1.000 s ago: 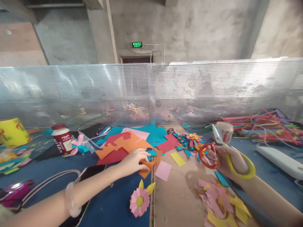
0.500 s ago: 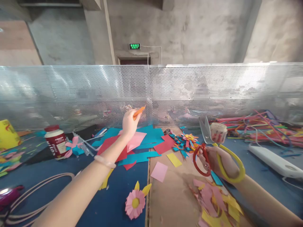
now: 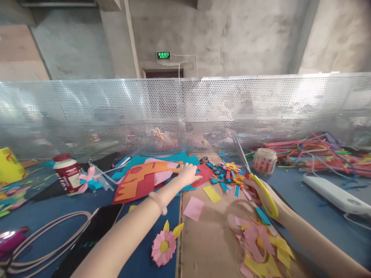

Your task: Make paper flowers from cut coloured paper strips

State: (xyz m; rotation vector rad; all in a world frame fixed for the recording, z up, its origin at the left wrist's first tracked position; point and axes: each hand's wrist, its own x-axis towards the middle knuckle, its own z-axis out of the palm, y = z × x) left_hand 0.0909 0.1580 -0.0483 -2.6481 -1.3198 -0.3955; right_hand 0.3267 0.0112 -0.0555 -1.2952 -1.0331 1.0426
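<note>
My left hand [image 3: 188,174] lies over the right end of an orange paper sheet [image 3: 147,168] with cut-out edges, its thumb apart from the fingers. Beneath the orange sheet are red paper [image 3: 145,190], pink paper and blue paper [image 3: 139,159]. My right hand [image 3: 275,200] grips scissors [image 3: 262,193] with yellow and red handles, their blades pointing up and away. Close to the scissors is a pile of blue and orange paper pieces [image 3: 228,173]. A pink paper flower [image 3: 164,247] with a yellow centre and two yellow leaves lies nearer to me.
Pink and yellow paper scraps [image 3: 261,247] lie at front right. A pink square [image 3: 193,208] and a yellow piece [image 3: 211,194] rest on the brown board. A tape roll [image 3: 264,161], white power bank [image 3: 333,195], red-capped bottle [image 3: 67,173] and black phone [image 3: 89,239] stand or lie around. A perforated metal screen [image 3: 208,104] closes the back.
My left hand has moved right and down, and the orange paper it held up now lies spread on the pile. The scissors have turned in my right hand. The phone has come into sight.
</note>
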